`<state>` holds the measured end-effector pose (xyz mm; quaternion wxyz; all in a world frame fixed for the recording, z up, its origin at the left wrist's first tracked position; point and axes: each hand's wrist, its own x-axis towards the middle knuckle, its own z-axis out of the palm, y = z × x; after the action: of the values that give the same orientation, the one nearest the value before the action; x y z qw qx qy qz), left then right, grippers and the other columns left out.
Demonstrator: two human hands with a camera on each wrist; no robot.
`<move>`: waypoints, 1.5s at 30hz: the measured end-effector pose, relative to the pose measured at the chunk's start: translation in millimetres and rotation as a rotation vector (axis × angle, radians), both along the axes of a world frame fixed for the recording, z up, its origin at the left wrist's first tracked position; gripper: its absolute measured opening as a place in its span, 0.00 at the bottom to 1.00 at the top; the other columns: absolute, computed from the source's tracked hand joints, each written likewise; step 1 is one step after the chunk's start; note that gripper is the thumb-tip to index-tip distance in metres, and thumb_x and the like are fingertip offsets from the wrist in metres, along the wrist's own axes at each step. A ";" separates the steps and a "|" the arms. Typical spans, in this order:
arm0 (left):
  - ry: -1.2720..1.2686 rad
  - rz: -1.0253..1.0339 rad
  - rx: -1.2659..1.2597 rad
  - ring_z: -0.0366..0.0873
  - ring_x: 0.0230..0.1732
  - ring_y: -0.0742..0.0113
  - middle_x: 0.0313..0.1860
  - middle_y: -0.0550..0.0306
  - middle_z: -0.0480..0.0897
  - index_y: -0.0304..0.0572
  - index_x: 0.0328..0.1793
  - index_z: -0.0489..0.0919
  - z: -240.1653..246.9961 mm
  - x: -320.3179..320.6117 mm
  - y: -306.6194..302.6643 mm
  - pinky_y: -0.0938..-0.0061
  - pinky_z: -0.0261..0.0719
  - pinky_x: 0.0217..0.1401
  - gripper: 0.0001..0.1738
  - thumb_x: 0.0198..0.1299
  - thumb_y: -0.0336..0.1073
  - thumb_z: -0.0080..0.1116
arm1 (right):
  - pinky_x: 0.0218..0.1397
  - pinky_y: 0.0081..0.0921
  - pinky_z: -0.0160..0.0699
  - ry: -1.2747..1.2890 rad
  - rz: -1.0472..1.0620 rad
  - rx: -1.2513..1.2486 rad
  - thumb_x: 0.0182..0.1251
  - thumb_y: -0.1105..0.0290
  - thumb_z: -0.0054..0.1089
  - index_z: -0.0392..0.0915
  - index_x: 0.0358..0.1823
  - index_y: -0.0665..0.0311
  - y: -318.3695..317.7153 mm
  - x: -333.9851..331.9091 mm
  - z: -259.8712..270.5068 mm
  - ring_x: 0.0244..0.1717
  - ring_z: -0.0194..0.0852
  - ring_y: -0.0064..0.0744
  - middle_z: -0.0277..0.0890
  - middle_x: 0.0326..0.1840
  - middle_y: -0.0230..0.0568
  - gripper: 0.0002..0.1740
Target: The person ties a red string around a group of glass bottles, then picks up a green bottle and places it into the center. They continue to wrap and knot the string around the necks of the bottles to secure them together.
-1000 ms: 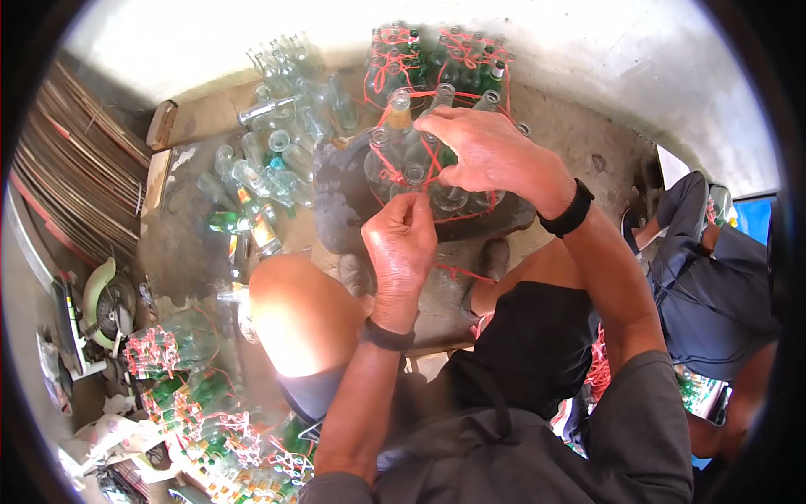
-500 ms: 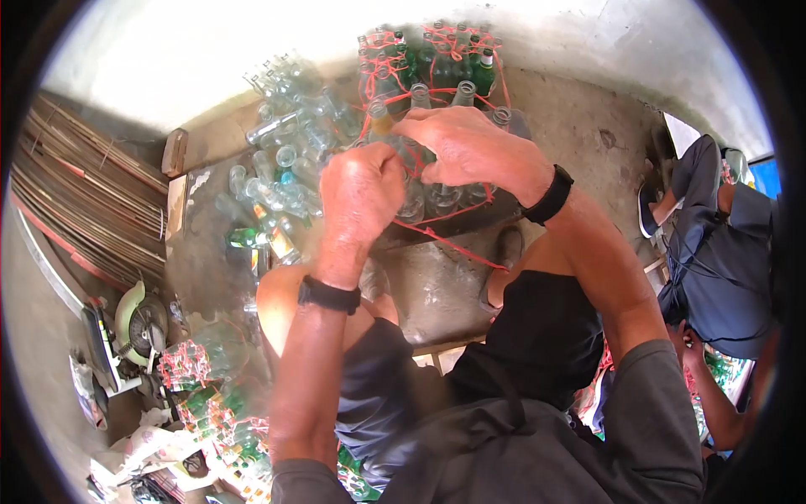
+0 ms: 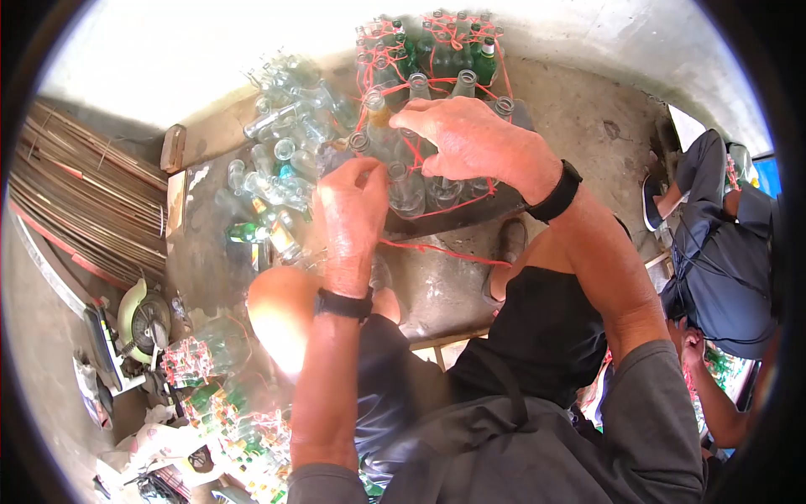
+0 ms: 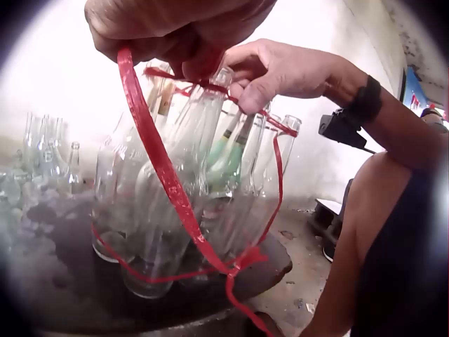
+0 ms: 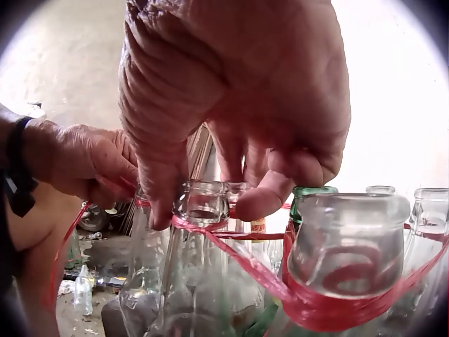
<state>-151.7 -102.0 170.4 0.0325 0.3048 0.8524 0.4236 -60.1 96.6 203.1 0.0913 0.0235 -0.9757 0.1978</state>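
Note:
Several clear glass bottles (image 3: pixel 407 195) stand upright in a bundle on a dark slab (image 4: pixel 49 281), with red plastic string (image 4: pixel 165 165) round their necks and lower sides. My left hand (image 3: pixel 351 210) is at the bundle's left side, its fingers pinching the string, which runs taut down to a knot at the lower front in the left wrist view. My right hand (image 3: pixel 487 147) reaches over the tops. Its thumb and fingers grip either side of one bottle neck (image 5: pixel 202 203) in the right wrist view. A loose string end trails toward my shoe.
Two tied bundles of bottles (image 3: pixel 457 55) stand behind the slab. Loose bottles (image 3: pixel 277 181) lie in a heap on the left, and more tied bottles (image 3: pixel 239 420) are at lower left. Long thin strips (image 3: pixel 92 185) lean at far left. Another person (image 3: pixel 726 269) sits at right.
My left hand has moved from the front of the bundle to its left side, drawing the string along. My right hand stays over the bottle tops. The head view has shifted slightly.

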 end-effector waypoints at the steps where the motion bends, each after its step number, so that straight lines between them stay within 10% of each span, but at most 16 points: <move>1: -0.001 -0.002 0.000 0.86 0.29 0.72 0.26 0.54 0.89 0.33 0.41 0.91 -3.5 2.5 -0.8 0.74 0.81 0.36 0.08 0.66 0.32 0.70 | 0.52 0.47 0.86 -0.001 -0.002 0.000 0.56 0.68 0.72 0.79 0.60 0.63 -0.3 0.7 1.2 0.56 0.86 0.48 0.82 0.54 0.42 0.28; 3: -0.402 0.039 0.189 0.82 0.31 0.80 0.29 0.60 0.88 0.30 0.46 0.89 -8.1 7.3 -3.6 0.81 0.78 0.35 0.06 0.72 0.28 0.66 | 0.53 0.46 0.85 -0.049 -0.020 -0.007 0.56 0.69 0.72 0.79 0.62 0.64 -1.8 0.9 4.4 0.58 0.85 0.48 0.81 0.56 0.41 0.29; 10: -0.546 0.035 0.415 0.79 0.31 0.81 0.30 0.63 0.87 0.32 0.47 0.87 -32.9 10.0 -17.7 0.81 0.77 0.35 0.06 0.72 0.29 0.65 | 0.61 0.45 0.81 -0.103 -0.049 -0.029 0.52 0.72 0.78 0.76 0.69 0.62 -3.9 0.8 8.4 0.61 0.81 0.51 0.80 0.62 0.41 0.39; 21: -0.689 0.125 0.466 0.78 0.32 0.81 0.34 0.61 0.90 0.31 0.49 0.91 -56.6 -4.2 9.1 0.79 0.75 0.33 0.09 0.68 0.30 0.69 | 0.69 0.45 0.76 0.071 0.237 0.019 0.59 0.74 0.69 0.89 0.44 0.59 10.9 -30.0 12.0 0.59 0.79 0.49 0.85 0.45 0.37 0.11; 28: -0.797 0.216 0.489 0.75 0.27 0.80 0.29 0.61 0.88 0.28 0.43 0.92 -52.8 -1.3 15.8 0.78 0.71 0.28 0.10 0.67 0.32 0.72 | 0.65 0.44 0.73 -0.076 0.333 0.156 0.56 0.76 0.68 0.90 0.36 0.49 -3.4 -51.6 9.2 0.55 0.78 0.49 0.85 0.41 0.36 0.11; 45: -0.772 0.211 0.367 0.68 0.21 0.82 0.21 0.66 0.81 0.32 0.33 0.90 -54.0 -4.5 19.0 0.78 0.61 0.22 0.14 0.64 0.38 0.75 | 0.70 0.43 0.70 -0.101 0.516 0.029 0.67 0.72 0.66 0.81 0.34 0.61 9.9 -61.3 16.1 0.53 0.75 0.40 0.77 0.37 0.35 0.04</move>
<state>-156.2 -83.0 116.4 0.2507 0.0363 0.7148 0.6519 -121.4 106.5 219.2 -0.0116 0.2631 -0.9434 0.2016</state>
